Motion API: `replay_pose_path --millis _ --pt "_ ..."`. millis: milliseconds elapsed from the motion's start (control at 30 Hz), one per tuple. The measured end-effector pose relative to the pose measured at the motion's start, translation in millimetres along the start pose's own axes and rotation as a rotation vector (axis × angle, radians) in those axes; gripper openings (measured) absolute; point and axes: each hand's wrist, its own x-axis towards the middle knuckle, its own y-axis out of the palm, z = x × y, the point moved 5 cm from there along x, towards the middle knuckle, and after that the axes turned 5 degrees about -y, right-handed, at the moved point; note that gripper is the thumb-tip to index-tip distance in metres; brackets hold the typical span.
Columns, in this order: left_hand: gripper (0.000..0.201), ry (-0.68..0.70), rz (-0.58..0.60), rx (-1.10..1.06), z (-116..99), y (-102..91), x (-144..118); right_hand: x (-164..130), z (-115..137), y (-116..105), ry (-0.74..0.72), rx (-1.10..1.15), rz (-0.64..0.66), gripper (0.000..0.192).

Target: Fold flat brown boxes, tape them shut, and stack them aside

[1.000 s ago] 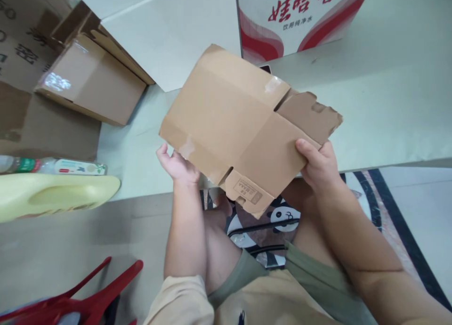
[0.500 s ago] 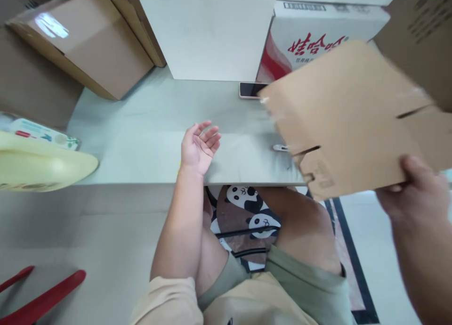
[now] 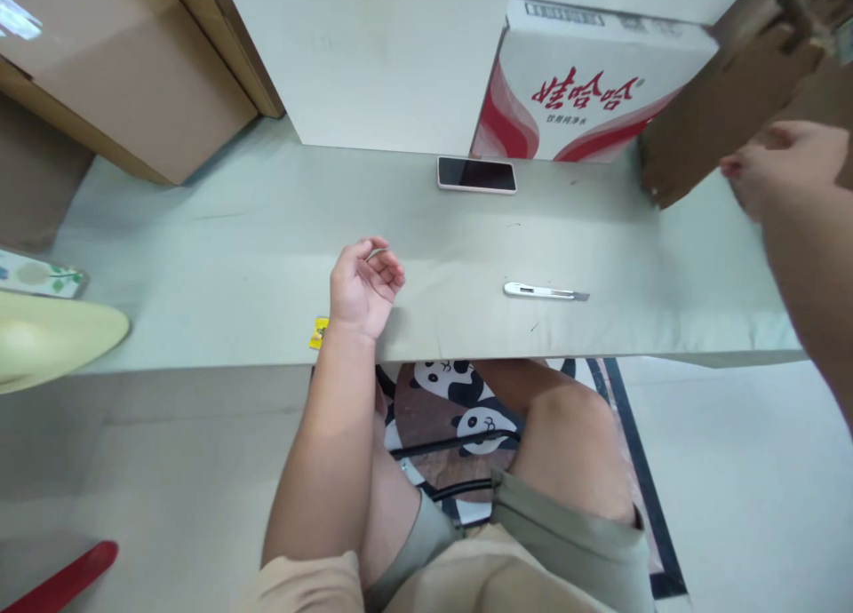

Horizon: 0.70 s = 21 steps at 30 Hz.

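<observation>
My left hand (image 3: 368,286) rests palm up at the table's near edge, fingers loosely curled and holding nothing. Beside its wrist lies a small yellow packet (image 3: 319,332). Far to the right, my right hand (image 3: 790,164) is closed at the edge of a flattened cardboard box (image 3: 713,120), which is tipped up steeply beside the printed carton; blur softens the fingers, and their grip is partly hidden. A white utility knife (image 3: 545,291) with its blade out lies between the hands. Behind it is a phone (image 3: 476,175), dark screen upward.
White cartons (image 3: 379,62) and a red-printed carton (image 3: 593,89) line the back of the pale table (image 3: 219,266). Brown boxes (image 3: 133,71) stand at the left. A pale yellow object (image 3: 59,338) juts in from the left edge. Something red (image 3: 73,577) sits low at left.
My right hand has carried the flattened cardboard box up and away to the right, turning it steeply. This uncovers the knife and phone. My left hand stays nearly still, fingers slightly more curled.
</observation>
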Motion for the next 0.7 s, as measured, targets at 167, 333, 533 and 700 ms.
replay_pose_path --millis 167,333,533,700 --pt "0.02 0.026 0.024 -0.001 -3 -1.1 3 -37 8 17 0.257 -0.051 0.12 0.026" --pt "0.022 0.028 0.042 -0.036 -6 -2.1 -2 -86 10 6 0.199 -0.129 0.35 0.022" --pt "0.025 0.04 0.068 -0.173 -17 -11.7 -21 -121 78 23 -0.113 -0.236 0.534 0.043" --pt "0.024 0.071 0.093 -0.278 -37 -29.7 -35 -168 156 98 -0.445 -0.245 0.724 0.035"
